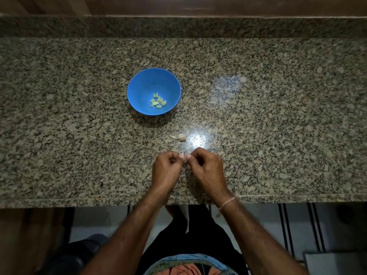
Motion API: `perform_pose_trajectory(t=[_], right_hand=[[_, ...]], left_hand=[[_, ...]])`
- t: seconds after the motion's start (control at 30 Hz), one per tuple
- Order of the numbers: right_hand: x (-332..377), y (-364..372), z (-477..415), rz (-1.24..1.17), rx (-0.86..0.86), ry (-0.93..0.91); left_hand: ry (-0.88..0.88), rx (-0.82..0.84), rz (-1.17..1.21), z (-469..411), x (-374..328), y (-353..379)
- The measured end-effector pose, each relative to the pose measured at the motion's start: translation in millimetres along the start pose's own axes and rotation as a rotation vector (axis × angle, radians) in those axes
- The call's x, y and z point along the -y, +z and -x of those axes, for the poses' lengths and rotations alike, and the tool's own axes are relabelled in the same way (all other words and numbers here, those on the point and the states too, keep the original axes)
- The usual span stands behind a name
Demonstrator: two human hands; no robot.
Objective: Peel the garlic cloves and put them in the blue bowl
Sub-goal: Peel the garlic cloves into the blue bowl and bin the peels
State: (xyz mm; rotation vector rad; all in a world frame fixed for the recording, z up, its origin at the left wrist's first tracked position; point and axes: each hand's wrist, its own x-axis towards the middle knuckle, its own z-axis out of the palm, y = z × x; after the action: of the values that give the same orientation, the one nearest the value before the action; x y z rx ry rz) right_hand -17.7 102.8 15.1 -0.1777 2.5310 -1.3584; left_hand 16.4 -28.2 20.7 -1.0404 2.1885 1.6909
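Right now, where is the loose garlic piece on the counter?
Head view, near centre: the garlic piece lies on the granite counter between the blue bowl and the left hand, beside the glare.

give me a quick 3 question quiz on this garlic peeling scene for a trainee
1. True or false: the blue bowl is empty.
2. Where does the unpeeled garlic piece lie? A) inside the bowl B) on the granite counter, apart from the bowl C) at the counter's far edge
3. Fill in: the held clove is pinched by ____ hands.

Key
1. False: peeled cloves lie in it.
2. B.
3. Both: the left hand and right hand meet fingertip to fingertip on it.
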Motion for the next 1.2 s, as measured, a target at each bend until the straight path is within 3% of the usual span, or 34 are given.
perform_pose_trajectory(t=[0.13,0.2,0.27,0.37,0.43,0.5,0.6,0.67,0.73,0.87,0.93,0.97,1.03,1.13,1.2], right_hand=[[12,-12,-3,-0.532,0.196,0.502],[13,-14,-1,-0.621,0.266,0.581],[10,-10,2,-0.408,0.217,0.432],[1,-5,3,0.063,0.095,-0.013],[0,-6,3,0.142,0.108,-0.115],[3,-9,1,-0.004,0.149,0.016],[11,-13,0,-0.487,0.273,0.47],[9,-12,1,-0.582,0.31,0.552],[4,-9,5,-0.374,0.243,0.353],[-5,-2,6,0.047,0.068,-0.143],[-8,-1,4,0.088,0.034,-0.193],[-5,-2,4,0.047,0.047,-0.147],[3,-8,3,-0.211,0.143,0.132],[11,-13,-2,-0.786,0.318,0.67],[8,-11,-4,-0.915,0.331,0.787]], left_hand=[[0.301,-0.154,-0.368,5,0,0],[0.399,-0.173,-0.448,6,4,0],[0.406,-0.14,-0.475,5,6,-1],[0.258,0.014,-0.302,4,7,-1],[0.174,0.114,-0.188,5,5,-2],[0.228,0.129,-0.224,8,4,-1],[0.479,0.035,-0.424,8,7,2],[0.502,0.032,-0.463,4,10,3],[0.374,0.1,-0.341,4,7,3],[-0.151,0.331,0.083,4,-2,3],[-0.32,0.392,0.247,1,-1,4],[-0.32,0.379,0.243,1,-2,5],[-0.069,0.247,-0.043,3,2,7],[0.559,-0.001,-0.498,7,10,8],[0.631,-0.017,-0.548,7,10,6]])
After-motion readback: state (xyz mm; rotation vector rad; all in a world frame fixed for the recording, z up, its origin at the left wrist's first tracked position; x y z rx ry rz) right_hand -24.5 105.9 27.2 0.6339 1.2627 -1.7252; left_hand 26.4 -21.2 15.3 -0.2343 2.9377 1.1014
